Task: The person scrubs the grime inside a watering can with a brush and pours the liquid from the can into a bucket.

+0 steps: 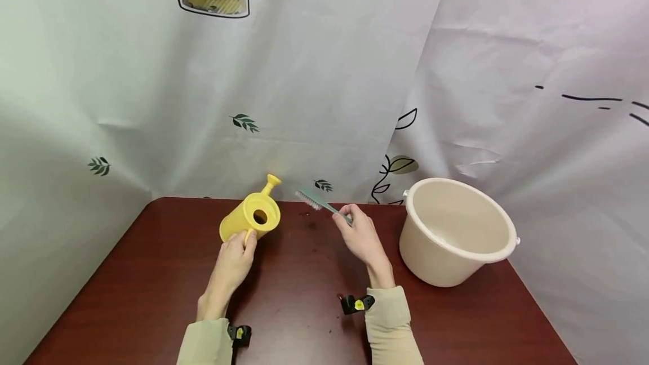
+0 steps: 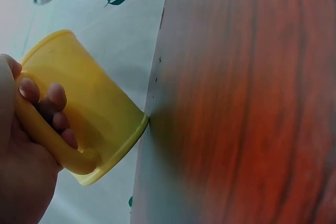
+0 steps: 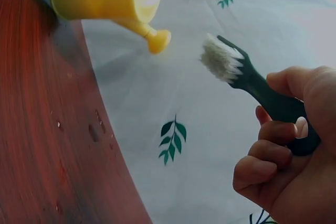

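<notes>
A yellow watering can (image 1: 237, 222) leans to the right in the head view, its round top opening facing the camera and its spout pointing up toward the wall. My left hand (image 1: 234, 258) grips the can's handle; in the left wrist view the fingers (image 2: 56, 97) curl through it. Right of the can, my right hand (image 1: 361, 236) holds a green brush (image 1: 324, 204) by its handle. In the right wrist view the brush's white bristles (image 3: 220, 60) face toward the watering can, with a gap between them and the spout.
A cream bucket (image 1: 441, 269) stands at the right of the dark red wooden table (image 1: 299, 308). Water drops (image 3: 97, 121) lie on the tabletop near its back edge. White cloth (image 1: 324, 72) printed with leaves hangs behind and beside the table.
</notes>
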The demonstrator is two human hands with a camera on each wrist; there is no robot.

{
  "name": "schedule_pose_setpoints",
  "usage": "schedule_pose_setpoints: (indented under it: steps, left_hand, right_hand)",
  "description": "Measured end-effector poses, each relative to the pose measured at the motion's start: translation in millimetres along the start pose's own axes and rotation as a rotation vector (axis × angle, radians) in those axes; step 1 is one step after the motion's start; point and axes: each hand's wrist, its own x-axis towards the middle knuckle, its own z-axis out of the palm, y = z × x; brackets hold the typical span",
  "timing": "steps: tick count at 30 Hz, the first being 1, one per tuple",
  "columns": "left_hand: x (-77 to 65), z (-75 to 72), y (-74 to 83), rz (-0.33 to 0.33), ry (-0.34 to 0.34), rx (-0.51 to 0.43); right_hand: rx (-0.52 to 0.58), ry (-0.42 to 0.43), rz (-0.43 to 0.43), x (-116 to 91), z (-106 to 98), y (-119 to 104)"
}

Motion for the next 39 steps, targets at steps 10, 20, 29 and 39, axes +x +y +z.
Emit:
schedule_pose_setpoints:
  steps: [10,20,29,39]
  left_hand:
    - [-5.5,4.0,4.1,0.0,-0.089,0.007]
    - [-5.1,4.8,6.3,0.008,-0.118,0.041]
    - [-2.3,10.1,11.2,0.028,-0.124,0.017]
    - [-1.9,10.3,17.8,0.057,-0.172,0.062]
  right_hand:
    - [0.029,-0.046,-0.071,-11,11,-12]
    - [-0.024,-0.075,-0.159,-8,18,-19]
    - [-0.148,-0.058,-0.198,-6,15,-26]
    - [-0.214,-0.079,-0.204,-3,25,-35]
